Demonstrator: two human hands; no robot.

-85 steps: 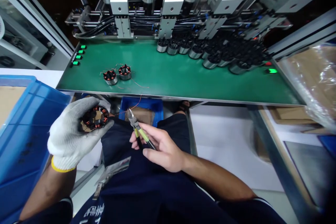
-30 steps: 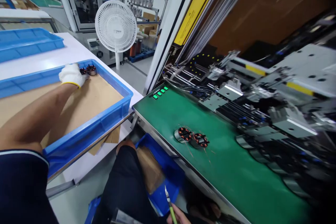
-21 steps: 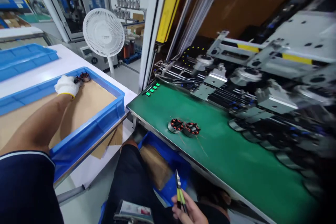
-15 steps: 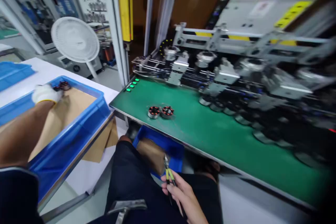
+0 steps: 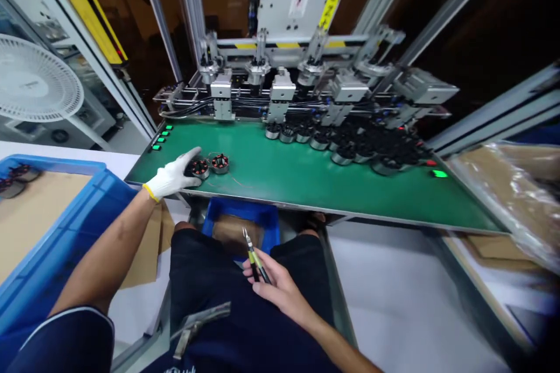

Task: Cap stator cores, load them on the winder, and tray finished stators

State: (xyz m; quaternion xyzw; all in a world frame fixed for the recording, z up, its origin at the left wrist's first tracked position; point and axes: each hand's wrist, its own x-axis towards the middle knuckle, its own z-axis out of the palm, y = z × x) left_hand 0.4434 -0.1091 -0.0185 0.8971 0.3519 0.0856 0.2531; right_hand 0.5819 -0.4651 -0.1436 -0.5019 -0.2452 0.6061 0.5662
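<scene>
My left hand (image 5: 171,176), in a white glove with a yellow cuff, reaches onto the green worktop. Its thumb and fingers curve around the left one of two wound motor stators (image 5: 200,169), round metal cores with copper coils. Right beside it sits the second stator (image 5: 219,164), with thin loose wires around it. Bare and held above my lap, my right hand (image 5: 275,282) is closed on small pliers (image 5: 251,250) with yellow-green and black handles. Their tips point up and away from me; the palm hides part of the handles.
Several black-topped stators (image 5: 321,140) crowd the back right of the green worktop (image 5: 280,178), below a machine with clamps (image 5: 282,87). A blue tray (image 5: 98,178) with stators stands left, a blue bin (image 5: 270,224) under the front edge. A white fan (image 5: 39,78) stands farther left.
My left hand has left the blue tray and come right to the stators on the worktop. The view has turned right. My right hand still holds the pliers.
</scene>
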